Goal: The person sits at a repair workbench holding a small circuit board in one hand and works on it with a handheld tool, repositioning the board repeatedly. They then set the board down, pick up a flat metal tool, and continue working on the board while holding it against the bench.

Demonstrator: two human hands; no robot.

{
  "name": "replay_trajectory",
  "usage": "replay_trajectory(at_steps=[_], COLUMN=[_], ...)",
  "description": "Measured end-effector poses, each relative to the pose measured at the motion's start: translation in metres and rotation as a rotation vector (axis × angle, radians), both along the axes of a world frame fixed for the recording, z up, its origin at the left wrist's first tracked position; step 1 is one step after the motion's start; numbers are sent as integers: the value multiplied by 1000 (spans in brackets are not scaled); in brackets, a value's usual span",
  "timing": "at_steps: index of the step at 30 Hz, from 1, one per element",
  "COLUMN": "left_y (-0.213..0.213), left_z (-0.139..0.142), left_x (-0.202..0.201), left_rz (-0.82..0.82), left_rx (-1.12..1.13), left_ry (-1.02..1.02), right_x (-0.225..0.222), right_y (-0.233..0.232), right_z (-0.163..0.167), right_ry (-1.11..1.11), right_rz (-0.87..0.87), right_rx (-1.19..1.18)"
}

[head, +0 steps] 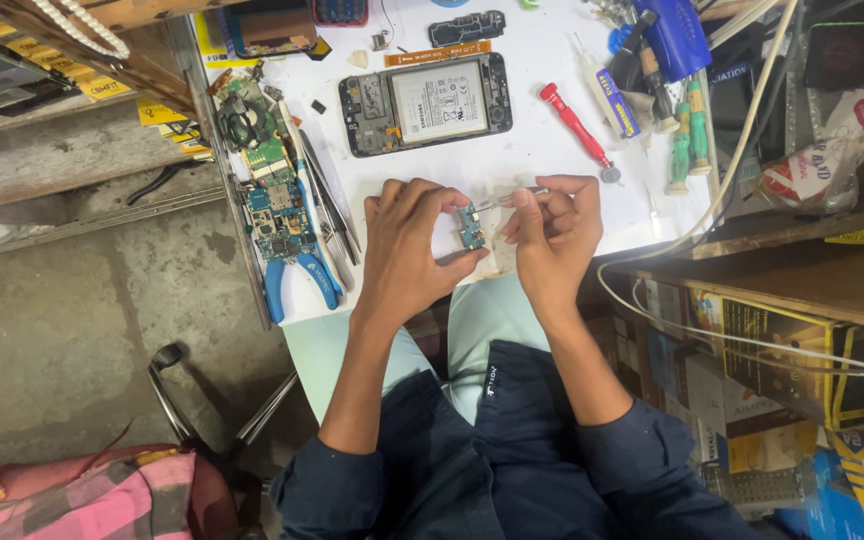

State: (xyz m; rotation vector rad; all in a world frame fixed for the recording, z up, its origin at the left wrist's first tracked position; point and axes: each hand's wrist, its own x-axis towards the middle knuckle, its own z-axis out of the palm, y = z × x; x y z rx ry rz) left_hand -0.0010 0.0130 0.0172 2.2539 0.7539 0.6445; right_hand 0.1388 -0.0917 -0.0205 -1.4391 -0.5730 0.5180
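My left hand [407,250] pinches a small blue-green circuit board [470,228] above the near edge of the white worktop [552,190]. My right hand [557,235] holds metal tweezers [504,201], whose tips touch the top of that board. Just beyond my hands lies an opened phone [426,103] with its back off and the white battery showing. A red-handled screwdriver [575,127] lies to the right of the phone.
Circuit boards [270,190], blue-handled pliers [302,275] and long tweezers [332,205] line the worktop's left edge. Green screwdrivers [690,135] and a glue tube [612,100] sit at the right. White cables [742,340] hang past shelves of boxes. Concrete floor lies left.
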Motion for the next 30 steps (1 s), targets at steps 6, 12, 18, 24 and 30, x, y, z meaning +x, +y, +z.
replay_trajectory(at_steps=[6, 12, 18, 24, 30], left_y=[0, 0, 0, 0, 0], left_z=[-1, -1, -1, 0, 0], left_x=[0, 0, 0, 0, 0], left_rz=[2, 7, 6, 7, 5], left_rx=[-5, 0, -7, -13, -10], left_ry=[3, 5, 9, 12, 10], right_x=[1, 1, 2, 2, 5], right_y=[0, 2, 3, 3, 4], right_z=[1, 0, 2, 5, 6], right_ry=[20, 45, 55, 73, 86], right_rz=[-33, 6, -29, -2, -33], right_rx=[5, 5, -10, -26, 0])
